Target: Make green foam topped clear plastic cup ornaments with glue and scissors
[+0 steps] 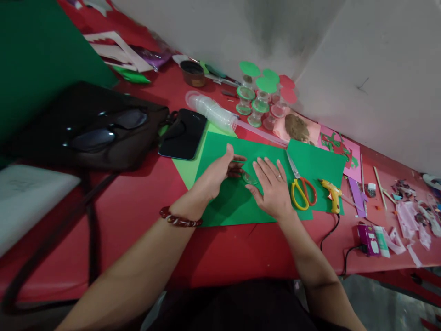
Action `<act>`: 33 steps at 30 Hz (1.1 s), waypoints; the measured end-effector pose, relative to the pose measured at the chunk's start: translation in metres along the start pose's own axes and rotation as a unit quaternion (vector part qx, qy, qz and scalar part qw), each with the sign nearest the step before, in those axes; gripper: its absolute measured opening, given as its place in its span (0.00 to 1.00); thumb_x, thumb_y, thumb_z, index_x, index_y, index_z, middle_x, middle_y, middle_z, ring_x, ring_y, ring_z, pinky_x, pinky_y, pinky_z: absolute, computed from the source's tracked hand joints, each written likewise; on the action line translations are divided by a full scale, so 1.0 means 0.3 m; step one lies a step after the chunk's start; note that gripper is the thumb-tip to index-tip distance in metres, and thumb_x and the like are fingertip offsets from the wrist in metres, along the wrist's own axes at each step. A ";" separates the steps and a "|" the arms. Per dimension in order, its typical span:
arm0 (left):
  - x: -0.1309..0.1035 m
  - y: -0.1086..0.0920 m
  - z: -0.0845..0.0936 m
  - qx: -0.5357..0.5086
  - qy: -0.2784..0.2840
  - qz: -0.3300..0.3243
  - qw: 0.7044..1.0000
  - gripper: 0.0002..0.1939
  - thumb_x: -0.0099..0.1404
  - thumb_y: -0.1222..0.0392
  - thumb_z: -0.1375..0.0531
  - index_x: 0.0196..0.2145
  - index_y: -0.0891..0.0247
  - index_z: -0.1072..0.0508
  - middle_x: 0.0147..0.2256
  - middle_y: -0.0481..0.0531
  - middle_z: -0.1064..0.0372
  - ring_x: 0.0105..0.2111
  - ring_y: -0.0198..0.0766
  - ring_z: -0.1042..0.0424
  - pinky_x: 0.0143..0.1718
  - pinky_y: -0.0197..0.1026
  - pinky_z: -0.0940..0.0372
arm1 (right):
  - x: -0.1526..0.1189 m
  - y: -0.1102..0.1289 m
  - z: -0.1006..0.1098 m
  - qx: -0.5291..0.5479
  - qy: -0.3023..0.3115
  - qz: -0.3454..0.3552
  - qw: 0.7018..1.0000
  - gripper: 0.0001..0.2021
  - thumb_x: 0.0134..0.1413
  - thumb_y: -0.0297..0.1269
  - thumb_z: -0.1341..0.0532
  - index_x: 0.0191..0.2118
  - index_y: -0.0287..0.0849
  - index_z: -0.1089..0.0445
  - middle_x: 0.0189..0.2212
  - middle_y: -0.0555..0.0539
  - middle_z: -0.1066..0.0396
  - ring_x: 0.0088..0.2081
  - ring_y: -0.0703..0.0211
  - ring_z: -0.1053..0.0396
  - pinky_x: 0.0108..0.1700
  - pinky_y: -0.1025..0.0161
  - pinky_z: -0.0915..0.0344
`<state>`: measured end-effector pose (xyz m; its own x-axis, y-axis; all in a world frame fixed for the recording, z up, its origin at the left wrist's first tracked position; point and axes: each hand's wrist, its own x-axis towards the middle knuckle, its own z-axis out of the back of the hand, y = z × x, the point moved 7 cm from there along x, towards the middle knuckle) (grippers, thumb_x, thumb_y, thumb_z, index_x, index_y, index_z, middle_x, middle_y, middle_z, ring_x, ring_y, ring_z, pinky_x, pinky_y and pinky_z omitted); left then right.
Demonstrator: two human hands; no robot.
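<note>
left hand (215, 177): fingers curled, steadying small clear cup (249, 178) on green paper (241, 202) | right hand (272, 186): spread flat beside it | risk: cup slides, paper creases | scissors (301, 186), glue gun (330, 193) near on red desk (144, 216)

The small clear item (249, 178) between the two hands is partly covered by the fingertips of the left hand (220, 172) and right hand (274, 186); its form cannot be determined. The green sheet (241, 202) is hidden beneath both palms. Far left of the hands, the black bag (86, 128) has its strap cut off by the lower edge, and the white object (27, 202) runs out of frame. Far right, the scraps (413, 216) are too small to identify.
</note>
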<state>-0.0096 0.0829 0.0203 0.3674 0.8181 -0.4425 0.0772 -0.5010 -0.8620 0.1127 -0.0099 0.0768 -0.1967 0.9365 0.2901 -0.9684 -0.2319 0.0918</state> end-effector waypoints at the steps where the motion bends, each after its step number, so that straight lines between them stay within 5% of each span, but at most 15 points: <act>1: 0.000 0.000 -0.002 0.005 0.000 -0.004 1.000 0.32 0.62 0.26 0.40 0.34 0.61 0.21 0.34 0.58 0.23 0.38 0.48 0.24 0.42 0.46 0.30 | 0.001 0.000 -0.001 -0.001 0.004 -0.005 1.000 0.28 0.72 0.50 0.43 0.69 0.41 0.33 0.70 0.39 0.35 0.73 0.45 0.42 0.78 0.40 0.54; 20: 0.005 -0.005 0.011 0.001 -0.006 -0.038 0.999 0.32 0.65 0.26 0.43 0.35 0.60 0.21 0.37 0.61 0.21 0.43 0.52 0.22 0.43 0.49 0.28 | 0.000 0.015 0.003 -0.017 0.020 -0.005 1.000 0.33 0.71 0.56 0.43 0.74 0.46 0.41 0.73 0.40 0.41 0.76 0.45 0.48 0.78 0.38 0.57; 33: 0.010 0.003 0.016 -0.027 -0.015 -0.035 0.999 0.35 0.65 0.25 0.43 0.37 0.64 0.22 0.38 0.58 0.22 0.37 0.44 0.24 0.39 0.42 0.30 | 0.006 0.014 0.010 -0.017 -0.004 -0.009 1.000 0.37 0.70 0.60 0.45 0.74 0.41 0.43 0.75 0.37 0.44 0.77 0.43 0.52 0.78 0.38 0.60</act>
<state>-0.0129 0.0862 0.0171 0.3311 0.8596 -0.3892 0.1527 -0.4558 -0.8769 0.1087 -0.0099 0.0807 -0.1774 0.9383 0.2970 -0.9765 -0.2052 0.0650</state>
